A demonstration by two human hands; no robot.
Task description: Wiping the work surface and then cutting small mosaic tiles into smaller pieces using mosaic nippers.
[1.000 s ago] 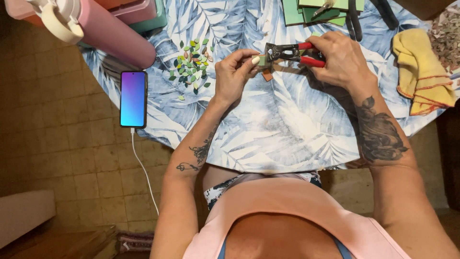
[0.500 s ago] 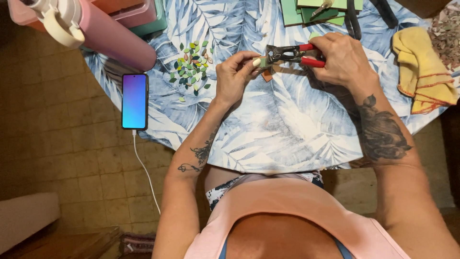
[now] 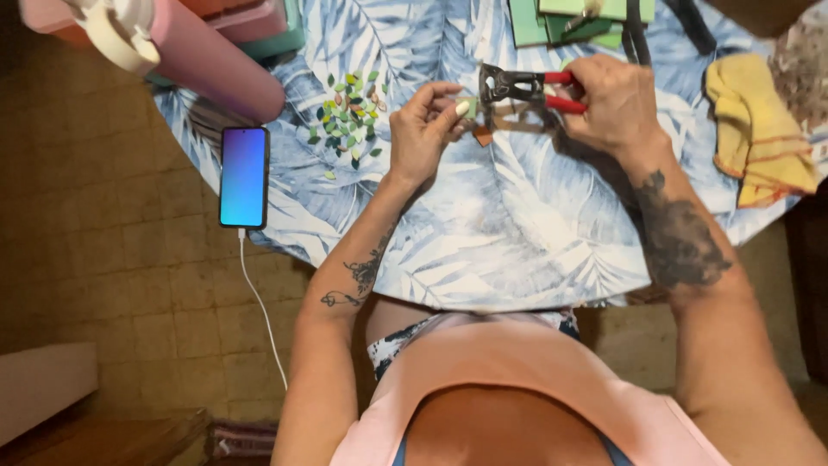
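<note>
Person: a person in a pale pink top sits at the near edge of the desk (image 3: pixel 517 259); both forearms carry dark tattoos.
Desk: a round desk under a cloth with a blue and white leaf print, standing on a brown tiled floor (image 3: pixel 112 259).
Phone: a slim black phone with a glowing blue-violet screen (image 3: pixel 244 176) lies at the left edge of the desk, and a white cable (image 3: pixel 259 302) hangs from its near end down toward the floor.
Left hand: the left hand (image 3: pixel 423 129) is closed narrow; thumb and fingers pinch a small pale green piece (image 3: pixel 466 109), held above the cloth just beside the nose of the tool.
Right hand: the right hand (image 3: pixel 612 99) is wrapped around the red handles of a pair of dark metal nippers (image 3: pixel 517 86); the jaws point left, toward the green piece. I cannot tell if the jaws touch the piece.
Brown bit: a small brown fragment (image 3: pixel 483 135) is just under the tool, between the two hands.
Cut pieces: a loose heap of little green leaf-shaped chips (image 3: pixel 347 116) lies on the cloth to the left of the left hand.
Cloth rag: a crumpled yellow rag (image 3: pixel 759 129) rests at the right edge of the desk.
Far side: a long pink bottle with a white cap (image 3: pixel 194 56) lies tilted at the far left, and flat green sheets (image 3: pixel 552 17) lie at the far edge, behind the right hand.
</note>
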